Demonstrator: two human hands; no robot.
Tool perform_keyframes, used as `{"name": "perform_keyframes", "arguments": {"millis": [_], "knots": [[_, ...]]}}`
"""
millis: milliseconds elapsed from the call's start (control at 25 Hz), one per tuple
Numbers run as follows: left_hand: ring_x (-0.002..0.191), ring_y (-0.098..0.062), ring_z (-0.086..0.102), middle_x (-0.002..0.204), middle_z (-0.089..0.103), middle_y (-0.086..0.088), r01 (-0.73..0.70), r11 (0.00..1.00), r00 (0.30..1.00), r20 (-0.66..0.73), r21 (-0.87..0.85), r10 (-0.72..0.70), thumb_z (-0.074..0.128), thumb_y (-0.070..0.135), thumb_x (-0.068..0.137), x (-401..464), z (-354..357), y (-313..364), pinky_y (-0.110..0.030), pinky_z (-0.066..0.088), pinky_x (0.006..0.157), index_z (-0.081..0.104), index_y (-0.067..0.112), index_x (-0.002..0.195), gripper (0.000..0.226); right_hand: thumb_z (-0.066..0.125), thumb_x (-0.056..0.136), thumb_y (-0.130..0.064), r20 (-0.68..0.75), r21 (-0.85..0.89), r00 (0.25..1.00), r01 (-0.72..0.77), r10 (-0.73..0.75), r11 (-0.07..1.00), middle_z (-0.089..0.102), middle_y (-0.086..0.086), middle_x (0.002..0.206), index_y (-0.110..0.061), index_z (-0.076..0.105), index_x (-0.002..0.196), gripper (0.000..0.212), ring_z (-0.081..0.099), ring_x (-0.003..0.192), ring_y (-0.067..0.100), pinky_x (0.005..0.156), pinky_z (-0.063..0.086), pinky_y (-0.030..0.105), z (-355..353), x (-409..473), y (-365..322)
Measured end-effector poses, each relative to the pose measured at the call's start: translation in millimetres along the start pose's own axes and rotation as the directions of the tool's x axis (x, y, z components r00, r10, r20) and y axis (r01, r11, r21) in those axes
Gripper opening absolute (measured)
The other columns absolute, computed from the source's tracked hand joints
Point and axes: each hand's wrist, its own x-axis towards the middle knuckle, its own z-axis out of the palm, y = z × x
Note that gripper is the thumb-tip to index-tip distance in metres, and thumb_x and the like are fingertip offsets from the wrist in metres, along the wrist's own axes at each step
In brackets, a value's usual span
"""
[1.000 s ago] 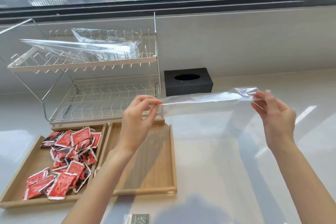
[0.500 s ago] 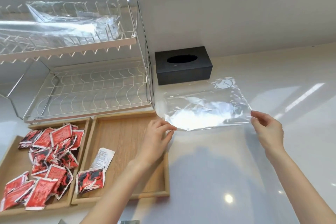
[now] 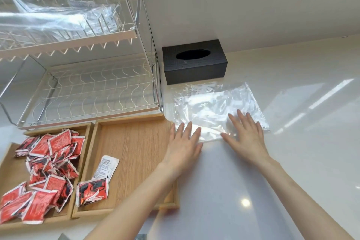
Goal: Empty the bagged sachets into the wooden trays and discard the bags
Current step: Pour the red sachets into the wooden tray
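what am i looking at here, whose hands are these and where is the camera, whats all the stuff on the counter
There is no machine here: a person wears a wide-angle camera on the head, so you look down at their own two bare hands. The left hand and right hand lie flat, fingers spread, on the near edge of an empty clear plastic bag spread on the white counter. Nothing is gripped.

To the left sit two wooden trays: the left tray holds a pile of red sachets, the right tray just one red sachet and a white one. Behind stand a wire rack, with more clear bags on its top shelf, and a black tissue box.
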Motion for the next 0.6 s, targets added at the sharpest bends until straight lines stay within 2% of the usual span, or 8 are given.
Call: {"name": "perform_keyframes", "arguments": {"millis": [40, 120, 240, 360, 400, 600], "knots": [[0.141, -0.032, 0.011, 0.153, 0.017, -0.014, 0.013, 1.0, 0.999, 0.04, 0.01, -0.013, -0.01, 0.046, 0.068, 0.7, 5.4, -0.1, -0.049, -0.005, 0.114, 0.02, 0.018, 0.141, 0.083, 0.039, 0.086, -0.055, 0.028, -0.016, 1.0, -0.007, 0.008, 1.0, 0.007, -0.004, 0.157, -0.029, 0.023, 0.142, 0.064, -0.004, 0.145, 0.017, 0.115, -0.006, 0.04, 5.6, -2.0, 2.0], [0.141, -0.032, 0.012, 0.152, 0.018, -0.015, 0.014, 1.0, 1.0, 0.021, 0.021, -0.014, -0.01, 0.043, 0.068, 1.5, 9.4, -0.6, -0.049, -0.008, 0.113, 0.022, 0.017, 0.14, 0.083, 0.028, 0.08, -0.063, 0.035, -0.034, 0.999, -0.006, 0.007, 0.999, 0.006, -0.005, 0.157, -0.03, 0.022, 0.142, 0.071, -0.005, 0.145, 0.017, 0.115, -0.008, 0.039, 9.0, -4.1, 4.9], [0.141, -0.032, 0.014, 0.152, 0.019, -0.013, 0.014, 0.998, 1.0, -0.017, -0.055, -0.015, -0.005, 0.042, 0.072, 0.6, 5.2, -1.0, -0.047, -0.005, 0.114, 0.03, 0.017, 0.136, 0.077, 0.043, 0.087, -0.05, 0.047, -0.034, 0.999, -0.017, 0.018, 0.999, 0.005, -0.003, 0.157, -0.028, 0.021, 0.143, 0.063, -0.006, 0.145, 0.018, 0.115, -0.006, 0.041, 5.7, -1.8, 0.9], [0.142, -0.027, 0.007, 0.154, 0.015, -0.007, 0.017, 0.994, 0.999, -0.046, -0.112, -0.023, 0.02, 0.03, 0.092, -3.1, -5.0, -0.1, -0.044, -0.004, 0.115, 0.032, 0.016, 0.135, 0.047, 0.046, 0.088, -0.043, 0.012, -0.027, 1.0, 0.007, -0.007, 1.0, 0.005, -0.002, 0.157, -0.027, 0.02, 0.143, 0.063, -0.006, 0.145, 0.018, 0.115, -0.007, 0.041, 2.4, -2.9, -8.4], [0.143, -0.026, 0.005, 0.154, 0.014, -0.006, 0.021, 0.991, 0.998, -0.054, -0.133, -0.028, 0.026, 0.026, 0.094, -5.6, -8.9, -0.3, -0.043, -0.002, 0.116, 0.031, 0.016, 0.136, 0.044, 0.046, 0.088, -0.043, 0.004, -0.016, 1.0, 0.018, -0.018, 1.0, 0.007, -0.002, 0.157, -0.027, 0.021, 0.143, 0.062, -0.005, 0.145, 0.017, 0.115, -0.006, 0.041, 1.4, -5.0, -12.0], [0.143, -0.023, 0.002, 0.154, 0.012, -0.004, 0.052, 0.99, 0.994, -0.087, -0.133, -0.064, 0.03, 0.028, 0.095, -23.5, -23.1, -6.5, -0.04, 0.003, 0.115, 0.026, 0.018, 0.139, 0.045, 0.045, 0.09, -0.042, -0.013, 0.007, 0.997, 0.08, -0.08, 0.997, 0.012, -0.004, 0.156, -0.027, 0.022, 0.142, 0.059, -0.001, 0.145, 0.016, 0.115, -0.005, 0.039, -4.6, -18.9, -32.9]]}}
